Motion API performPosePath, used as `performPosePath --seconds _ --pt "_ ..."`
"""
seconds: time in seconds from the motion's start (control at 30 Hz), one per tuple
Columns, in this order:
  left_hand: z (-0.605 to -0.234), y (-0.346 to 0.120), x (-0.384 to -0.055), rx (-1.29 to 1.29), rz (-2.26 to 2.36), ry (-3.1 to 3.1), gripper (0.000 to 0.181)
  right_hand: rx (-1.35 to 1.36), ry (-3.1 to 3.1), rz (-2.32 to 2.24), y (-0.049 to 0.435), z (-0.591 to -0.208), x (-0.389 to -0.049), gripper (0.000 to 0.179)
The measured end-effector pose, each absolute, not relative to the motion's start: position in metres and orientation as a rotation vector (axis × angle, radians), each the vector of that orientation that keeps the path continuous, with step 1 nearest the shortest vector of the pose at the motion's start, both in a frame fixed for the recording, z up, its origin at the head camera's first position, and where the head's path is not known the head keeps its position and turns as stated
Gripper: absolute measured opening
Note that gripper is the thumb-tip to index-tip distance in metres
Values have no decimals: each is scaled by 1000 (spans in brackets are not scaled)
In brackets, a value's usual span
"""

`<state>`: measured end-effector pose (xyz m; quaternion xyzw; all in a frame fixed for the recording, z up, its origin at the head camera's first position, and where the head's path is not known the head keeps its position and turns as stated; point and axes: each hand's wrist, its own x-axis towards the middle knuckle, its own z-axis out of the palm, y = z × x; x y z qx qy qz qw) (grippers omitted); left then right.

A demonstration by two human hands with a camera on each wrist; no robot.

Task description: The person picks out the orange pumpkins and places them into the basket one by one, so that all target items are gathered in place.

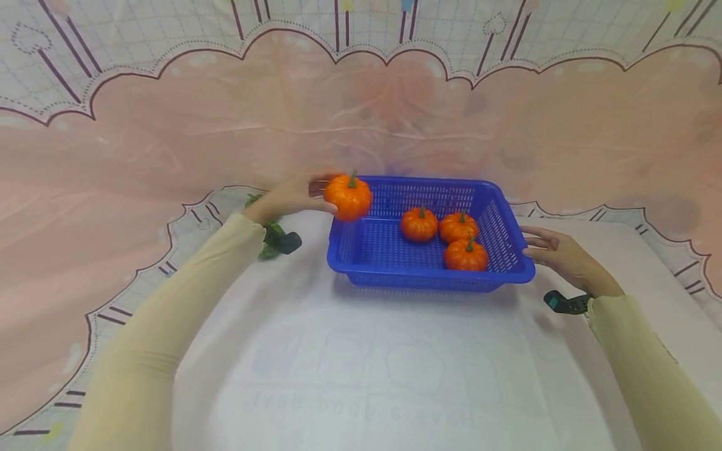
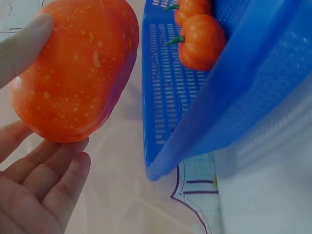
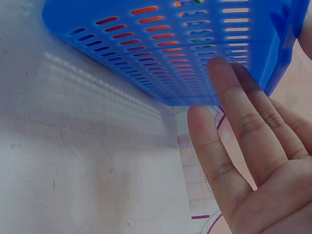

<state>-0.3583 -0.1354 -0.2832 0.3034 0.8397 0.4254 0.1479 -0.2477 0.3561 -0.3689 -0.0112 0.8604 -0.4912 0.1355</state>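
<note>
My left hand (image 1: 293,199) grips a small orange pumpkin (image 1: 348,198) with a green stem, held at the left rim of the blue plastic basket (image 1: 417,277). In the left wrist view the thumb (image 2: 29,44) lies on one side of that pumpkin and the other fingers on the opposite side. Inside the basket, toward its right, sit three more orange pumpkins (image 1: 418,224). My right hand (image 1: 570,258) is at the basket's right end, its fingers (image 3: 248,122) fairly straight alongside the slotted wall. Whether they press on it is hard to tell.
Behind my left wrist lie green vegetables (image 1: 271,241), partly hidden by the arm. A white cover (image 1: 361,363) with faint print lies under the basket. A pink patterned cloth (image 1: 395,125) hangs at the back.
</note>
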Motion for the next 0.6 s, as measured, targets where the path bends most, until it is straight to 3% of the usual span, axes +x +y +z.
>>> performPosePath --seconds 0.6 --pt "-296 -84 -369 1004 1234 2375 71 -51 2529 -1388 360 -371 -249 75"
